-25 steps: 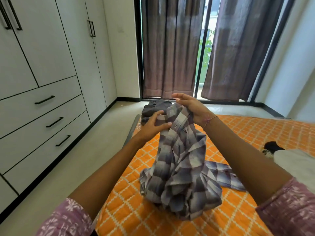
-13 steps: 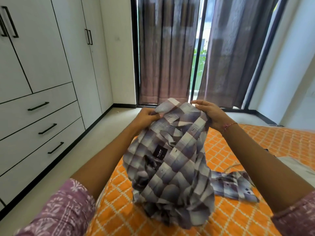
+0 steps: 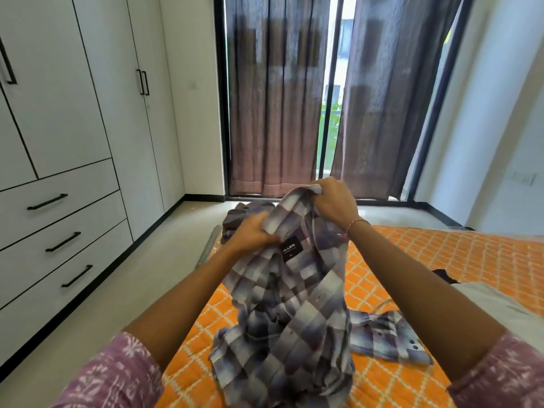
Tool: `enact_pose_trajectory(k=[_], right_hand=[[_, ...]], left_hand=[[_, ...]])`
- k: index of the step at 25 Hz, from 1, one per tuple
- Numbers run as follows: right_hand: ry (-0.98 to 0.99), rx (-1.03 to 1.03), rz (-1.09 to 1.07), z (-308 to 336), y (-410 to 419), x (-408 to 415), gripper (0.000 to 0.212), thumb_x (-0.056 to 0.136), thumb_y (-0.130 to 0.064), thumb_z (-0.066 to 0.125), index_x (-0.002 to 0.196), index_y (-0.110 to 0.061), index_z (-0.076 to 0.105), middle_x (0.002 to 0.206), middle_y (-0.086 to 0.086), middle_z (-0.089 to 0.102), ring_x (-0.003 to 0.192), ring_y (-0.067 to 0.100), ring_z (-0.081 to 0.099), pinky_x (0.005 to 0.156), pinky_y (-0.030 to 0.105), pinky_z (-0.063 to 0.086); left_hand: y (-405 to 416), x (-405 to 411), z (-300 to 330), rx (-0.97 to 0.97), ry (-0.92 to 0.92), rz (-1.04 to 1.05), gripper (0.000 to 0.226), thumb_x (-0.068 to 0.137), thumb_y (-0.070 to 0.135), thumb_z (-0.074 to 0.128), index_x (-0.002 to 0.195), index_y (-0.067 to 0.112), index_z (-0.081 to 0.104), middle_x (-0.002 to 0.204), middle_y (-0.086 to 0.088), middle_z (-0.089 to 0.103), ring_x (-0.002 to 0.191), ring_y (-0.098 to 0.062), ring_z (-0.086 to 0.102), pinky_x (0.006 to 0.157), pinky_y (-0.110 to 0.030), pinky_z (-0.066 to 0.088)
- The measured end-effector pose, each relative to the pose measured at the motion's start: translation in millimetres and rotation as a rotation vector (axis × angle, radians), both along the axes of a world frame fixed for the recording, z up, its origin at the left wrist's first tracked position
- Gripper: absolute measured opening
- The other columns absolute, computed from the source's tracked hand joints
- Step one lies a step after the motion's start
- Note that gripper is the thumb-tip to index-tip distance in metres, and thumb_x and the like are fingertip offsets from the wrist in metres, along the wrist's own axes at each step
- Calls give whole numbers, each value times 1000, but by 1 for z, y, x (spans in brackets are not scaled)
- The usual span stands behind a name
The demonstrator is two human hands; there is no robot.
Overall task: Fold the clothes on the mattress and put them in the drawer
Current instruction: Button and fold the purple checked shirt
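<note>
A grey, purple and white checked shirt (image 3: 288, 307) hangs bunched above the orange quilted mattress (image 3: 441, 260), its black collar label facing me. My left hand (image 3: 253, 234) grips the fabric beside the label. My right hand (image 3: 332, 201) grips the collar edge higher up. One sleeve trails flat on the mattress to the right. A dark grey garment (image 3: 235, 216) lies at the mattress's far end, partly hidden behind the shirt. Three shut drawers (image 3: 59, 231) with black handles sit in the white wardrobe on the left.
A white garment (image 3: 494, 301) and a dark item (image 3: 444, 275) lie on the mattress at the right. Bare floor (image 3: 123, 290) runs between the mattress and wardrobe. Brown curtains (image 3: 273, 113) cover a glass door straight ahead.
Both hands have shifted along the shirt's top edge; the collar label now faces me near my left hand, and my right hand is raised higher than before.
</note>
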State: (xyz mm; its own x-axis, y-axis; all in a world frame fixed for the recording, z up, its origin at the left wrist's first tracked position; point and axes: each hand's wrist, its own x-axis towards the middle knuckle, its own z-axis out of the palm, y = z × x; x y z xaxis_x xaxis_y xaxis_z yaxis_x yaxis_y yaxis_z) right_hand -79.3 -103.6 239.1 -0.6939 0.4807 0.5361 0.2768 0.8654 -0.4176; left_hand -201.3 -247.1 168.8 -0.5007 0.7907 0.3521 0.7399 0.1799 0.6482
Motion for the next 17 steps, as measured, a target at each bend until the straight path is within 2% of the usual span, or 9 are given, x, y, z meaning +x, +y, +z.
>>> enact_pose_trajectory(k=[2, 3, 6, 8, 10, 12, 14, 16, 17], right_hand=[[121, -112, -35, 3, 11, 13, 24, 77, -10, 45, 81, -6, 68, 88, 21, 68, 84, 40, 60, 67, 40, 46], [157, -172, -71, 5, 17, 19, 25, 80, -4, 46, 85, -8, 70, 90, 20, 68, 87, 40, 60, 69, 38, 45], [230, -400, -143, 9, 38, 30, 29, 82, 4, 41, 89, -4, 68, 90, 21, 66, 93, 39, 61, 80, 45, 50], [240, -484, -132, 14, 48, 40, 31, 86, 7, 37, 96, 3, 66, 95, 24, 66, 96, 40, 60, 85, 51, 49], [254, -592, -81, 16, 54, 49, 33, 91, 8, 32, 101, 1, 63, 90, 23, 65, 85, 38, 62, 73, 43, 53], [240, -726, -46, 22, 58, 60, 28, 97, 4, 31, 94, -4, 58, 72, 11, 59, 64, 23, 55, 46, 25, 50], [259, -742, -24, 35, 66, 63, 28, 97, 1, 38, 77, -6, 56, 61, 5, 57, 60, 22, 51, 39, 20, 44], [369, -658, -20, 59, 75, 53, 26, 94, 0, 45, 73, -6, 59, 64, 5, 60, 73, 26, 55, 54, 26, 47], [413, -516, -52, 75, 75, 47, 21, 93, -3, 49, 80, -4, 65, 71, 9, 62, 79, 25, 55, 60, 29, 46]], left_hand=[[-5, -3, -42, -219, -67, 31, 51, 53, 65, 51, 67, 16, 58, 70, -4, 56, 61, -2, 49, 56, -27, 36], [-2, -2, -57, -203, -190, 59, 45, 59, 64, 50, 60, 19, 52, 65, -3, 52, 56, 2, 45, 55, -28, 34], [19, 16, -45, 205, -670, 236, 25, 94, 30, 48, 74, 19, 59, 85, -8, 63, 78, -16, 59, 69, -32, 49], [36, 19, -20, 404, -869, 295, 29, 98, 12, 41, 75, 16, 58, 79, -7, 61, 69, -19, 60, 52, -19, 52], [46, 16, 11, 564, -1085, 296, 27, 96, 5, 40, 76, 13, 56, 65, -6, 57, 46, -13, 57, 36, -15, 44], [48, 8, 41, 664, -1202, 308, 22, 92, 3, 43, 89, 7, 65, 66, -9, 62, 46, -16, 61, 40, -20, 49], [47, 2, 76, 679, -931, 304, 25, 91, 3, 45, 102, 0, 68, 76, -8, 64, 67, -21, 63, 51, -26, 53], [42, 9, 118, 643, -425, 259, 21, 90, 6, 55, 107, 0, 67, 79, -2, 64, 76, -18, 61, 64, -28, 53], [39, 18, 139, 610, -187, 208, 25, 88, 9, 60, 112, 3, 65, 87, -1, 66, 81, -17, 62, 72, -28, 54]])
